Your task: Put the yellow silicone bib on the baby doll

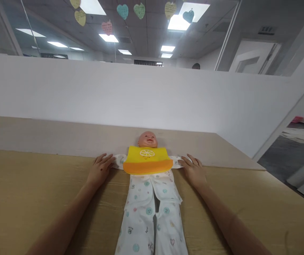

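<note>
A baby doll (pixel 147 139) lies on its back on the wooden table (pixel 34 191), head away from me. It wears a white patterned sleepsuit (pixel 152 205) and a yellow bib with an orange pocket (pixel 147 160) over its chest. My left hand (pixel 100 168) rests flat on the table, fingers spread, touching the end of the doll's left-side sleeve. My right hand (pixel 193 169) lies flat the same way on the end of the other sleeve. Neither hand grips anything.
A white partition wall (pixel 114 95) stands right behind the table. A lighter board (pixel 61 138) lies along the table's back. The table's right edge drops to a floor area (pixel 287 156). Paper hearts (pixel 122 10) hang from the ceiling.
</note>
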{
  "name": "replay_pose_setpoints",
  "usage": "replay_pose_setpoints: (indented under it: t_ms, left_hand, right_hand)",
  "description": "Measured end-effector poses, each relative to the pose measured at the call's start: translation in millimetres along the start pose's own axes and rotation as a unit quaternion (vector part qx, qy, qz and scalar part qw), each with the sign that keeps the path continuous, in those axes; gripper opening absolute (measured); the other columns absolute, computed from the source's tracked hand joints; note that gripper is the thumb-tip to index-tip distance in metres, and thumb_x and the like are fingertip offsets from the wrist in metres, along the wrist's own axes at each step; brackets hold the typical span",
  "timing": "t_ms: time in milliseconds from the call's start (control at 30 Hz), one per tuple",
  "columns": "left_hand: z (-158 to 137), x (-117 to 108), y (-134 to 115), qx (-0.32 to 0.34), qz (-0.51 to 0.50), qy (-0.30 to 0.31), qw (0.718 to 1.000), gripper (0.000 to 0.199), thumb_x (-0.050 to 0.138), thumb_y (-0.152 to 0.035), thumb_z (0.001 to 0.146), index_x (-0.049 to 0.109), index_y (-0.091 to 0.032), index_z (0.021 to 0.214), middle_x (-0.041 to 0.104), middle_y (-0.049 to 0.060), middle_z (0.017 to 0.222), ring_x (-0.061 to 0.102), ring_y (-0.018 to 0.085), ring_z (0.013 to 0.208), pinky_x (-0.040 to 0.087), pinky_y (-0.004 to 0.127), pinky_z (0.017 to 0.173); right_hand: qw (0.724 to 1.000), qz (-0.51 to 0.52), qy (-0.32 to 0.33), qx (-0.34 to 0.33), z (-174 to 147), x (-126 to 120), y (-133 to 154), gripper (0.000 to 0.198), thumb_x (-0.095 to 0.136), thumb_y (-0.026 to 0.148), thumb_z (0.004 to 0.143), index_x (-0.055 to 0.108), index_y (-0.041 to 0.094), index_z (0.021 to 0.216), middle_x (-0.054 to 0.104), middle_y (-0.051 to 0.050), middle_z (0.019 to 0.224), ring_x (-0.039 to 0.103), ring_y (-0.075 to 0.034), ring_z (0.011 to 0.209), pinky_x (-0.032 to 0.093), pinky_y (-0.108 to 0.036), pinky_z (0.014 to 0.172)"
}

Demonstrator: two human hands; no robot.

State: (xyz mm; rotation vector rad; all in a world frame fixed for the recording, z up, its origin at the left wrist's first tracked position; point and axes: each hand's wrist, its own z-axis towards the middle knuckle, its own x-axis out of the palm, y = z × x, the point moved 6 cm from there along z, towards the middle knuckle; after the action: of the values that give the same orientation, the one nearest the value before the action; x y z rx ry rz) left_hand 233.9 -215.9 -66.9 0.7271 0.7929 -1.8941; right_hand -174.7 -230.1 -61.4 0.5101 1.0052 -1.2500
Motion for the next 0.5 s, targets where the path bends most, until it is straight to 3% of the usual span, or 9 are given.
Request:
replay_pose_setpoints:
  t_ms: [267,400,500]
  left_hand:
    - [-12.7,-12.4,-34.0,0.013,0.076,-0.054,0.996,0.034,0.045,-0.023,0.083,0.061,-0.017,0.112,0.054,0.016,0.120,0.041,0.031,0.121,0.035,0.050,0.102]
    - [-27.6,-19.2,-72.9,0.037,0.029,0.018,0.999,0.032,0.050,-0.017,0.072,0.062,-0.013,0.101,0.057,0.015,0.101,0.048,0.030,0.101,0.041,0.049,0.094]
    - [-50.2,-21.9,-102.8,0.050,-0.062,0.107,0.991,0.034,0.049,-0.012,0.065,0.061,-0.016,0.097,0.058,0.011,0.097,0.050,0.027,0.097,0.044,0.042,0.090]
  right_hand:
    - [0.998,0.013,-0.046,0.050,-17.8,-12.3,19.9,0.039,0.044,0.018,0.081,0.059,0.017,0.117,0.049,-0.010,0.133,0.033,-0.030,0.131,0.030,-0.047,0.104]
    - [0.995,0.038,-0.060,0.072,-32.3,-26.4,39.4,0.044,0.046,0.013,0.075,0.058,0.014,0.117,0.049,-0.013,0.131,0.036,-0.033,0.127,0.030,-0.049,0.106]
    - [0.990,0.129,-0.034,0.046,-51.1,-35.4,54.3,0.053,0.043,0.009,0.069,0.055,0.016,0.120,0.051,-0.011,0.129,0.042,-0.029,0.122,0.034,-0.043,0.107]
